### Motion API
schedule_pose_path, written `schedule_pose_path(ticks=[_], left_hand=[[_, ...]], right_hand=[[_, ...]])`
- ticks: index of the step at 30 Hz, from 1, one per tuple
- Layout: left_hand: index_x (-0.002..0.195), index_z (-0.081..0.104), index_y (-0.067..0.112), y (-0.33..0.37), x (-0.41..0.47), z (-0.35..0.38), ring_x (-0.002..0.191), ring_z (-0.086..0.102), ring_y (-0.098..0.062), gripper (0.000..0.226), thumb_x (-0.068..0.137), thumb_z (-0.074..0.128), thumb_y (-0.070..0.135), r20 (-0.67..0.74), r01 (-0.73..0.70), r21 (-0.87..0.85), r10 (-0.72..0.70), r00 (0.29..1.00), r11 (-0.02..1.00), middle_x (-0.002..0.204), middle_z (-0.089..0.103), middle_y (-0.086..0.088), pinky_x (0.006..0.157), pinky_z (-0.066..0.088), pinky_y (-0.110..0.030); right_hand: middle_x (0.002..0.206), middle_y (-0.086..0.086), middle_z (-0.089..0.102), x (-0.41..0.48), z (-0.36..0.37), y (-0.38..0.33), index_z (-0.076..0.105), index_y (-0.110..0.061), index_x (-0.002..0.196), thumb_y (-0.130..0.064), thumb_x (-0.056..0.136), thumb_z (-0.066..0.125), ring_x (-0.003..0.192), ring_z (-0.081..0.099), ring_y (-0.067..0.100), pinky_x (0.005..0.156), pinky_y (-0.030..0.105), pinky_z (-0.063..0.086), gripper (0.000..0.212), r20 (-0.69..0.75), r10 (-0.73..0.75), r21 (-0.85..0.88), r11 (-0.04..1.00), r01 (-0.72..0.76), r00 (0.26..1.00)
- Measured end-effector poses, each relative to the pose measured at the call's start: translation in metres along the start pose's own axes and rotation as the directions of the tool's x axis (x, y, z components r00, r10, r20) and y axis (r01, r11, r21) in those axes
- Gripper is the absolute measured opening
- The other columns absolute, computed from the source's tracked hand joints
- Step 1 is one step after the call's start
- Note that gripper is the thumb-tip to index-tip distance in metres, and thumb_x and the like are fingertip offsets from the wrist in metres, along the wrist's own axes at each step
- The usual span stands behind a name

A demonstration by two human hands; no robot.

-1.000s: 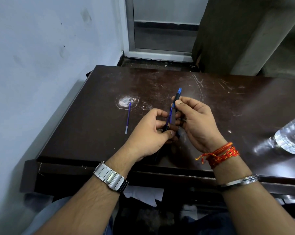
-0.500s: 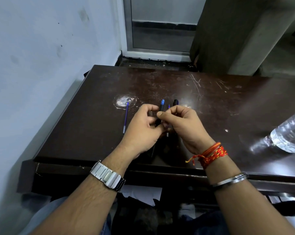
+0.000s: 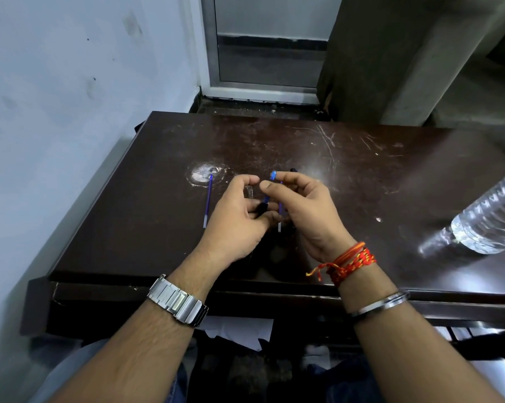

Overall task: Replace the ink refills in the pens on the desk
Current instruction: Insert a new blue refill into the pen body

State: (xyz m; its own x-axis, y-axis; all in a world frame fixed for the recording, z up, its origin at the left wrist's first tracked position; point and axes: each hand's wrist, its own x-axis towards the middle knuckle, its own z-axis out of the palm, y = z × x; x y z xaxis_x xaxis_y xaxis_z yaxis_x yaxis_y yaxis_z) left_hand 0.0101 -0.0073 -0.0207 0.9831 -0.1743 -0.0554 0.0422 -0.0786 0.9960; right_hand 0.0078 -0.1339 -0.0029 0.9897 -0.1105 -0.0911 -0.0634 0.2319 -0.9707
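Note:
My left hand [image 3: 234,219] grips the lower black part of a pen [image 3: 263,205], which has a bright blue top end. My right hand [image 3: 309,210] pinches that blue end with thumb and forefinger. A thin blue refill [image 3: 280,212] with a pale tip shows between the two hands, under my right fingers. The black end of a second pen [image 3: 293,170] pokes out beyond my right hand; what holds it is hidden. A small clear piece [image 3: 250,192] sits by my left fingers. Another blue refill [image 3: 207,200] lies loose on the dark desk [image 3: 376,181], left of my left hand.
A clear plastic water bottle [image 3: 491,216] lies on its side at the desk's right edge. A worn white spot [image 3: 202,173] marks the desk at the loose refill's far end. A wall runs along the left; papers sit under the desk's front edge.
Both hands have dropped lower over the desk and the pen has gone from raised and upright to low. My left fingers have opened away from my right thumb.

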Motion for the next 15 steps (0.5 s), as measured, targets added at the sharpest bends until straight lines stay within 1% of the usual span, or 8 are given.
schedule_pose_path(ticks=[1,3,5,6,8,10,12,15], left_hand=[[0.129,0.044,0.025,-0.0004,0.0003,0.0001,0.087,0.078,-0.018,0.061,0.085,0.074,-0.003,-0.001,-0.001,0.003,0.001,1.0,1.0,0.094,0.079,-0.007,0.093,0.059,-0.044],[0.131,0.043,0.027,-0.0008,0.0001,0.0,0.085,0.078,-0.019,0.064,0.084,0.075,-0.002,-0.013,-0.004,0.023,0.004,1.0,1.0,0.091,0.08,-0.003,0.092,0.059,-0.046],[0.137,0.042,0.025,-0.0017,0.0,-0.0006,0.086,0.078,-0.017,0.07,0.082,0.077,0.0,-0.025,-0.001,0.061,0.003,1.0,0.998,0.093,0.08,-0.001,0.093,0.058,-0.047],[0.139,0.042,0.025,-0.0026,0.0002,-0.0008,0.087,0.077,-0.016,0.072,0.081,0.079,0.003,-0.035,0.002,0.089,0.001,0.999,0.996,0.094,0.079,0.0,0.093,0.058,-0.046],[0.14,0.043,0.027,-0.0034,0.0011,-0.0014,0.09,0.076,-0.014,0.075,0.079,0.082,0.008,-0.06,0.009,0.131,-0.001,0.998,0.991,0.094,0.077,0.0,0.094,0.058,-0.044],[0.141,0.042,0.027,-0.004,0.0016,-0.0011,0.091,0.077,-0.015,0.076,0.08,0.082,0.008,-0.053,0.005,0.096,0.0,0.999,0.995,0.094,0.079,-0.003,0.095,0.057,-0.046],[0.144,0.039,0.025,-0.0049,0.0019,-0.0011,0.089,0.077,-0.016,0.077,0.081,0.079,0.007,-0.037,-0.001,0.066,0.004,0.999,0.998,0.094,0.081,-0.004,0.096,0.057,-0.048],[0.147,0.036,0.025,-0.0059,0.002,-0.0015,0.091,0.077,-0.019,0.083,0.078,0.08,0.009,-0.033,0.004,0.059,-0.002,0.999,0.998,0.097,0.08,-0.006,0.096,0.056,-0.049]], right_hand=[[0.075,0.007,0.066,0.0001,0.0007,0.0001,0.069,-0.008,0.099,-0.008,0.082,0.075,0.056,0.063,0.009,0.049,0.019,0.049,0.019,0.006,0.018,0.015,1.0,-0.019,1.0],[0.07,0.002,0.069,0.0004,0.0012,0.001,0.07,-0.011,0.091,-0.004,0.083,0.072,0.056,0.063,0.008,0.049,0.018,0.049,0.011,0.017,0.029,-0.009,1.0,-0.029,0.999],[0.068,0.004,0.064,0.0006,0.0003,0.0019,0.067,-0.009,0.088,-0.003,0.079,0.076,0.059,0.06,0.014,0.051,0.02,0.048,0.014,0.03,0.017,-0.047,0.999,-0.016,0.999],[0.068,0.006,0.061,0.0008,-0.0002,0.0019,0.064,-0.009,0.088,-0.004,0.076,0.079,0.06,0.058,0.017,0.051,0.021,0.048,0.02,0.029,0.012,-0.051,0.999,-0.01,1.0],[0.069,0.004,0.058,0.0013,-0.0007,0.0014,0.059,-0.011,0.09,-0.008,0.072,0.083,0.058,0.057,0.016,0.05,0.022,0.047,0.03,0.015,0.019,-0.02,1.0,-0.019,1.0],[0.073,0.003,0.064,0.0018,0.0001,0.0015,0.062,-0.011,0.092,-0.01,0.076,0.081,0.058,0.061,0.013,0.049,0.021,0.047,0.025,0.005,0.036,0.016,0.999,-0.036,0.999],[0.073,0.002,0.066,0.0019,0.0008,0.0026,0.066,-0.011,0.092,-0.008,0.079,0.077,0.059,0.061,0.012,0.05,0.019,0.048,0.018,0.011,0.029,-0.009,1.0,-0.029,1.0],[0.069,0.005,0.059,0.0016,0.0002,0.0042,0.067,-0.006,0.093,-0.004,0.074,0.081,0.06,0.056,0.017,0.056,0.024,0.047,0.024,0.018,0.006,-0.036,0.999,-0.005,1.0]])
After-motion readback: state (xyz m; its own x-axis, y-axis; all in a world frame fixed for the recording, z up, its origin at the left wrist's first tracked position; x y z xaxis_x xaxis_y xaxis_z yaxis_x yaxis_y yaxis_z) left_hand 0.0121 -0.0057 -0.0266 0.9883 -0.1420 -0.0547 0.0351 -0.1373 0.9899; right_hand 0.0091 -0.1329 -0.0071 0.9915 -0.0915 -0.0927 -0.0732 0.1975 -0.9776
